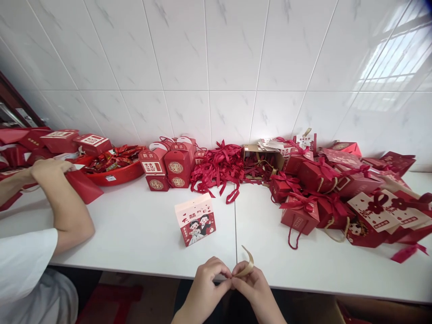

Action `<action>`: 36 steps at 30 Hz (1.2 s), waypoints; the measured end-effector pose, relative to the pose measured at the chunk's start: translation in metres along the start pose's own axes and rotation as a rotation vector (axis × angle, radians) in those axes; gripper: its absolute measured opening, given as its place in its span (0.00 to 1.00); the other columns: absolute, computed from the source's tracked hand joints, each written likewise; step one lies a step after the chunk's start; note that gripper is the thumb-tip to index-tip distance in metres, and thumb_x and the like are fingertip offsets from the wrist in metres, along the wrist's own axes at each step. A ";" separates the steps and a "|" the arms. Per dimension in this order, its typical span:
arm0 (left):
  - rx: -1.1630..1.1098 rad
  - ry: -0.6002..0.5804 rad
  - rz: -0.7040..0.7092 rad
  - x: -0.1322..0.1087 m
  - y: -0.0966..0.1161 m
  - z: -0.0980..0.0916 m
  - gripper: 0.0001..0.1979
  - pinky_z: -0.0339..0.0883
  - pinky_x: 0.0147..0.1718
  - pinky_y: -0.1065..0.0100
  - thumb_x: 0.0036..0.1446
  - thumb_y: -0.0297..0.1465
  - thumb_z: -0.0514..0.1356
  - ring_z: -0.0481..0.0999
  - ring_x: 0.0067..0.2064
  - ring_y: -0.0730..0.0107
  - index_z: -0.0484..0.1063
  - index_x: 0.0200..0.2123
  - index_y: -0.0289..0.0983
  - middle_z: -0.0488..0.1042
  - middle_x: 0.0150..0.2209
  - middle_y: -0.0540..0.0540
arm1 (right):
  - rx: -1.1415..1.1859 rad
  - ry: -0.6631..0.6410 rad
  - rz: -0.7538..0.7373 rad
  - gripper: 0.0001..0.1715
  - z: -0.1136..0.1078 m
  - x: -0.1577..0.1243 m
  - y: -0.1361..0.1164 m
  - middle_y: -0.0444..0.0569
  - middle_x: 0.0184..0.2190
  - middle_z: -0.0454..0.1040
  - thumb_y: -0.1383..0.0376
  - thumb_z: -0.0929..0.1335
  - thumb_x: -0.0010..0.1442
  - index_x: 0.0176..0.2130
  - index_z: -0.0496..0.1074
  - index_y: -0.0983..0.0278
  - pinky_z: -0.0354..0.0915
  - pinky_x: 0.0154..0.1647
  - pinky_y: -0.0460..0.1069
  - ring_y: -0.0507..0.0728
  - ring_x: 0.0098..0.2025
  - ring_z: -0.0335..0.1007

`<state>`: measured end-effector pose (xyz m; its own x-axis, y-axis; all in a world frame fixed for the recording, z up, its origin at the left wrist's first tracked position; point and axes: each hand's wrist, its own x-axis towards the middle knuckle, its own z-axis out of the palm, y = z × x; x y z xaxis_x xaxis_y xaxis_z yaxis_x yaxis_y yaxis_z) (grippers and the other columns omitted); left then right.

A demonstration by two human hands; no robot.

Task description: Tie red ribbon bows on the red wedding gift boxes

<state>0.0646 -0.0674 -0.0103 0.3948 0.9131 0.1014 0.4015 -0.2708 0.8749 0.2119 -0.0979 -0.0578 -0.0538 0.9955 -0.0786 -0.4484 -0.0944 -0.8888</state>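
Observation:
My left hand [206, 282] and my right hand [257, 285] meet at the table's near edge, fingertips pinched together on a short tan ribbon strip [248, 265] that curls upward between them. Just beyond them a small pink and red gift box [195, 219] printed with a cartoon couple stands upright on the white table [135, 229]. Neither hand touches the box.
A co-worker's arm [64, 202] in a white sleeve reaches across the left, handling a red box [83, 185] near a red bowl of candies [113, 168]. Red boxes [168, 168], a ribbon heap [219, 168], a cardboard box [261, 157] and tied gift bags [337, 193] line the wall.

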 end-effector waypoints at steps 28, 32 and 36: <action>0.118 0.108 0.506 -0.015 -0.027 0.000 0.07 0.69 0.32 0.72 0.58 0.21 0.55 0.73 0.33 0.71 0.72 0.34 0.36 0.71 0.31 0.44 | 0.285 0.079 0.095 0.18 0.013 -0.006 0.020 0.46 0.20 0.73 0.57 0.79 0.39 0.28 0.78 0.65 0.58 0.23 0.42 0.46 0.20 0.62; 0.149 0.091 0.570 -0.015 -0.025 -0.004 0.07 0.69 0.32 0.72 0.58 0.21 0.57 0.74 0.33 0.71 0.73 0.35 0.37 0.72 0.31 0.43 | 0.196 -0.006 0.153 0.17 0.004 -0.007 0.015 0.46 0.22 0.74 0.57 0.79 0.39 0.29 0.79 0.64 0.58 0.22 0.42 0.46 0.20 0.61; 0.157 0.085 0.598 -0.015 -0.025 -0.005 0.07 0.69 0.31 0.72 0.57 0.21 0.58 0.74 0.32 0.70 0.73 0.35 0.37 0.73 0.30 0.43 | 0.159 -0.076 0.146 0.15 0.002 -0.006 0.009 0.46 0.21 0.74 0.58 0.79 0.40 0.28 0.79 0.64 0.57 0.23 0.42 0.46 0.20 0.61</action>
<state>0.0440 -0.0727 -0.0316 0.5239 0.6089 0.5956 0.2503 -0.7784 0.5757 0.2063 -0.1045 -0.0646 -0.1926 0.9678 -0.1620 -0.5658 -0.2444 -0.7875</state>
